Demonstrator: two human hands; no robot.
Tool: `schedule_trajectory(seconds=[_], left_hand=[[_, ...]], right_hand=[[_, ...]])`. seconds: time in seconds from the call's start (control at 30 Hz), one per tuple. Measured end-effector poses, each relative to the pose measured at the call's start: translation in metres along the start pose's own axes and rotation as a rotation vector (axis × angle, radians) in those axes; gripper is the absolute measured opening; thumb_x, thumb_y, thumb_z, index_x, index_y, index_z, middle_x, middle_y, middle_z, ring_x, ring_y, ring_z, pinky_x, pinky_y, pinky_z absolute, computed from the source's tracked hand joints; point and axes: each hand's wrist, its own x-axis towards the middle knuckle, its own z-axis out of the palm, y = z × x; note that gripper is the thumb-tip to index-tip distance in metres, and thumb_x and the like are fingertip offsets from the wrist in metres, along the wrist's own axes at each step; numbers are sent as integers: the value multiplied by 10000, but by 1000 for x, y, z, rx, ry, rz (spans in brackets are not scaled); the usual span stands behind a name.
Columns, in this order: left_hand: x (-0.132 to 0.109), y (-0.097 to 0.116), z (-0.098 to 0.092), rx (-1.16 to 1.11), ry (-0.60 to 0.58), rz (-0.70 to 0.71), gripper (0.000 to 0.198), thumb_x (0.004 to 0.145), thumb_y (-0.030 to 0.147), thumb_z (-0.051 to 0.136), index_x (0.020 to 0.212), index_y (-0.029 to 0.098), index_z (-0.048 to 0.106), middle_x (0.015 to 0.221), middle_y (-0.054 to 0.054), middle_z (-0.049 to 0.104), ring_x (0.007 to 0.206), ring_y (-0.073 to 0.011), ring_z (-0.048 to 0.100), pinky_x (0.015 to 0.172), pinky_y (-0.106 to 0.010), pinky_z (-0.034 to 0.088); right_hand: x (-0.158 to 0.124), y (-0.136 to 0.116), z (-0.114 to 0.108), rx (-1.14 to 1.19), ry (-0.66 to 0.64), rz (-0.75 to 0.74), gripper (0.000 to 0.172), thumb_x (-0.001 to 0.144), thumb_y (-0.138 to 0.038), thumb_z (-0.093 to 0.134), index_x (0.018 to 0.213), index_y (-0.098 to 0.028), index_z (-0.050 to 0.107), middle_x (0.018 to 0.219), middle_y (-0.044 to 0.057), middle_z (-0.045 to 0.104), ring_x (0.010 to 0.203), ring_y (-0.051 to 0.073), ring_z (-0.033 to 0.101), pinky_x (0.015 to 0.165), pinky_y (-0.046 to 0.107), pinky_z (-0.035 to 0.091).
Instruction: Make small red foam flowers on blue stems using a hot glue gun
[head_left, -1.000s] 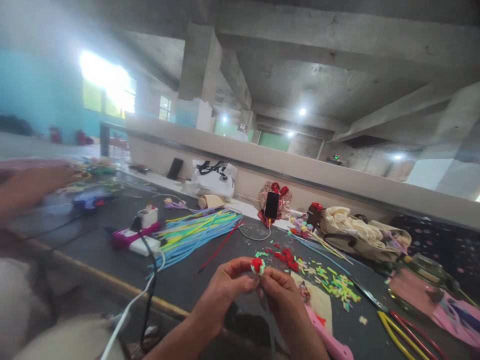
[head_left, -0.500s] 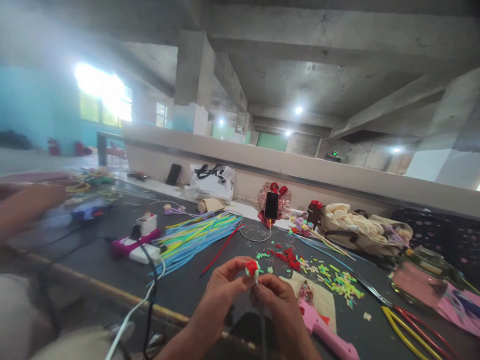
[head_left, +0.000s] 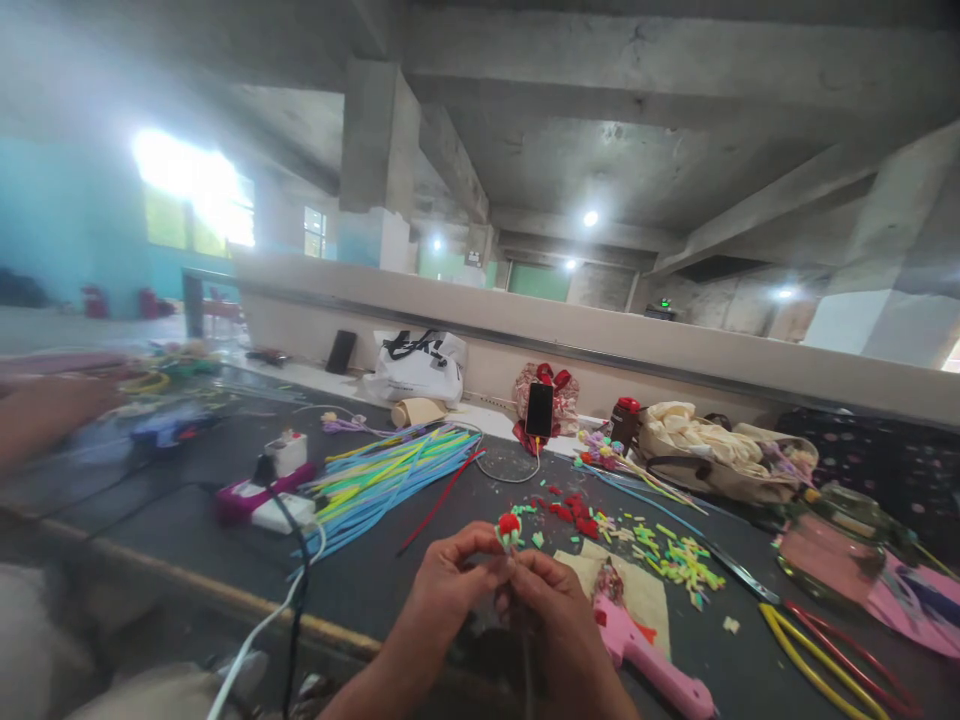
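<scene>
My left hand (head_left: 452, 585) and my right hand (head_left: 551, 605) meet near the table's front edge, both with pinched fingers. Between them stands a small fuzzy flower (head_left: 509, 527), its red centre ringed by pale green and white tufts. The left fingers grip just below the flower head, and the right fingers close on its thin pale stem, which hangs down blurred between my wrists. Close to my right hand, a pink hot glue gun (head_left: 646, 655) lies on a beige cloth (head_left: 651, 590). Cut red pieces (head_left: 576, 514) and yellow-green pieces (head_left: 682, 562) are scattered beyond.
Blue and yellow pipe cleaners (head_left: 397, 480) lie in a bundle on the left, beside a purple power strip (head_left: 262, 490) with cables. Scissors (head_left: 814, 655) and a glass jar (head_left: 836, 540) are at right. A phone (head_left: 539, 410) leans at the back. Another person's arm (head_left: 52, 415) reaches in from the left.
The flower head has turned more upright, its red centre now on top. My left fingers have slid down from beside the head to just beneath it. The other person's arm has shifted left.
</scene>
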Motion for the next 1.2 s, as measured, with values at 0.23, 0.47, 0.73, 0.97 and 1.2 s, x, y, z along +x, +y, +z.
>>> schedule_trajectory(seconds=[0.23,0.47,0.73,0.97,1.2], left_hand=[[5,6,-7,56,105,-41,121,619,251,653,629,135,621,562,5,601,516,-99,491,539,-209,368],[3,7,-8,70,82,-77,157,630,289,634,575,143,616,552,11,594,509,-88,449,507,-194,325],[2,4,-4,27,0,-148,143,635,280,633,603,142,651,613,-8,620,565,-105,484,522,-196,336],[3,-7,-5,54,-7,-164,154,609,292,671,639,141,666,582,12,571,526,-88,444,502,-193,343],[0,-10,2,54,-52,-224,205,650,339,638,650,134,654,646,-24,626,536,-94,464,504,-196,342]], right_hand=[[2,5,-9,-119,123,-26,182,649,-322,667,665,-141,683,526,-10,598,502,95,491,481,182,340],[2,-6,-18,-223,226,-51,200,625,-352,674,638,-153,661,535,1,616,458,92,492,412,177,329],[-4,-18,-4,-337,205,-195,184,720,-328,588,678,-159,646,542,-6,584,461,98,490,417,190,346],[-8,-18,-4,-617,246,-358,84,718,-236,588,690,-180,644,632,-8,554,591,127,504,539,219,376],[-21,-16,-29,-477,318,-161,231,723,-379,565,616,-175,548,435,-57,458,398,87,408,401,196,303]])
